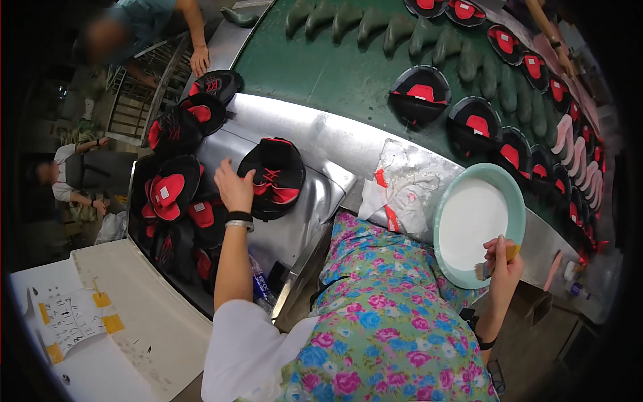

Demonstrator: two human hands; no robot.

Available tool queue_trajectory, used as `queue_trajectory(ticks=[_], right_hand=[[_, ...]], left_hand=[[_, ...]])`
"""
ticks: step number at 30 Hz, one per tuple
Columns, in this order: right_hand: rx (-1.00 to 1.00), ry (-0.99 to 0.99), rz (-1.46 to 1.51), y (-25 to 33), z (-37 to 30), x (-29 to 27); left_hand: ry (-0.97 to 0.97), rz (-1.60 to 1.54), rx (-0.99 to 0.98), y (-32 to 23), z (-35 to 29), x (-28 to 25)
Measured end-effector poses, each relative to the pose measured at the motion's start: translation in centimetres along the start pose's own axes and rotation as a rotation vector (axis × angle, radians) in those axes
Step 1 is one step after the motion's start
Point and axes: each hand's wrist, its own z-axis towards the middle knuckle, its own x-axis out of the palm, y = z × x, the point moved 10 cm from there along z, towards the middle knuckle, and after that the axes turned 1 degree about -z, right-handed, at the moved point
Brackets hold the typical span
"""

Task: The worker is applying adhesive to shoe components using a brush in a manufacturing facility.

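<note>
My right hand (504,268) is closed around a paint brush (481,271), its yellow handle showing above the fingers. The bristles hang at the near rim of a light green basin (516,201) that holds white liquid (472,224). My left hand (236,189) is open, fingers apart, just left of a black and red shoe upper (271,177) with red laces. That upper lies on the metal work surface (234,137); whether my thumb touches it I cannot tell. Left of this hand is a pile of similar black and red uppers (165,191).
A green conveyor belt (301,74) carries dark green shoe lasts (372,25), more uppers (420,94) and pink insoles (564,134). A stained white cloth (405,194) lies beside the basin. A plastic bottle (261,278) stands below my left forearm. Co-workers are at the left and top right.
</note>
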Motion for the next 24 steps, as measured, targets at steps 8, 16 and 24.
queue_trajectory(ticks=[8,16,24], right_hand=[[-0.075,0.082,-0.028,0.7,0.5,2.4],[-0.062,0.092,-0.01,0.3,-0.3,1.4],[-0.273,0.026,-0.041,5.0,0.4,1.8]], left_hand=[[0.19,-0.093,-0.503,8.2,-4.0,3.7],[0.171,-0.399,-0.495,7.5,-1.9,2.7],[0.065,-0.795,0.081,-7.2,-0.5,-7.9]])
